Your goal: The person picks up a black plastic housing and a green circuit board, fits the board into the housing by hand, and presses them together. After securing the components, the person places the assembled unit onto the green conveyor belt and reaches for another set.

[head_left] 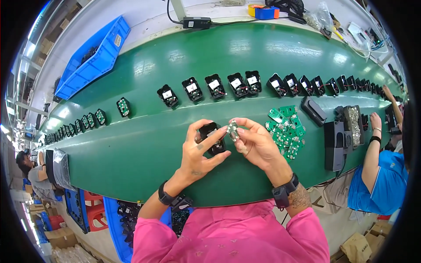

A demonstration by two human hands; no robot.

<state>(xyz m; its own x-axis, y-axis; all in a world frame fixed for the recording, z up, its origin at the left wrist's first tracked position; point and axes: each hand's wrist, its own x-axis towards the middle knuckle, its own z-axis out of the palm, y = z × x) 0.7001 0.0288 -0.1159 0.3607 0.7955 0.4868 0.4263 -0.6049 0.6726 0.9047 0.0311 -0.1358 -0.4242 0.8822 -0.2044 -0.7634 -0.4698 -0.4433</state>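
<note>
My left hand (197,151) is around an open black plastic housing (214,149) on the green bench, its thumb and fingers about the sides. The index finger of that hand reaches across the housing toward a small green circuit board (233,130). My right hand (258,147) pinches that board between thumb and fingertips, tilted, just right of the housing. A loose pile of green circuit boards (287,131) lies to the right of my right hand. The housing's inside is partly hidden by my left fingers.
Black housings (215,87) stand in a row across the bench; others with green boards (123,107) line the left. At right are a dark grey device (334,147) and a parts tray (353,125). A blue bin (94,57) sits at far left. Co-workers flank both ends.
</note>
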